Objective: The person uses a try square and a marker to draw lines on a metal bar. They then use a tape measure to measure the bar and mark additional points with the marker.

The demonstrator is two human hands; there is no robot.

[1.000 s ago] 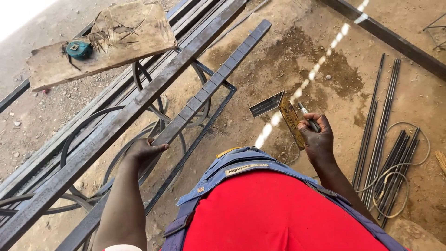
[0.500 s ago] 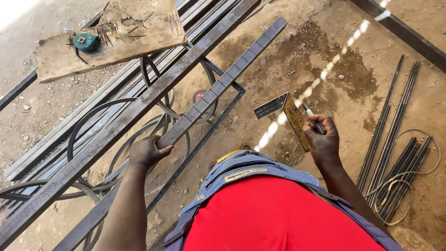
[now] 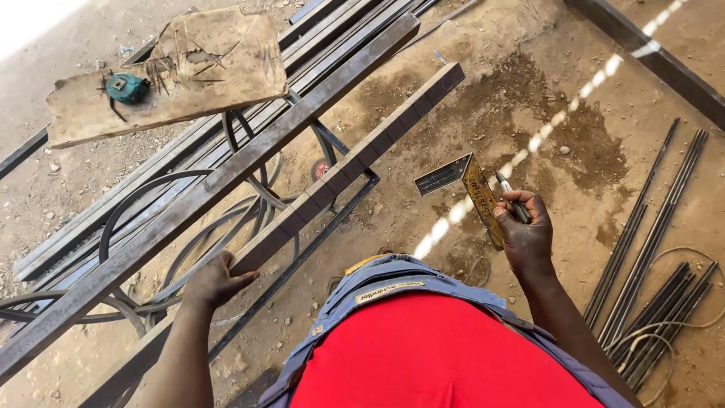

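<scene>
Only one label (image 3: 390,291): narrow tan strip at 6 o'clock, on blue waistband (image 3: 423,273). No packages, signs, screens.

head cam | looks steeply down | close over hands | dirt floor (image 3: 544,98) below
</scene>
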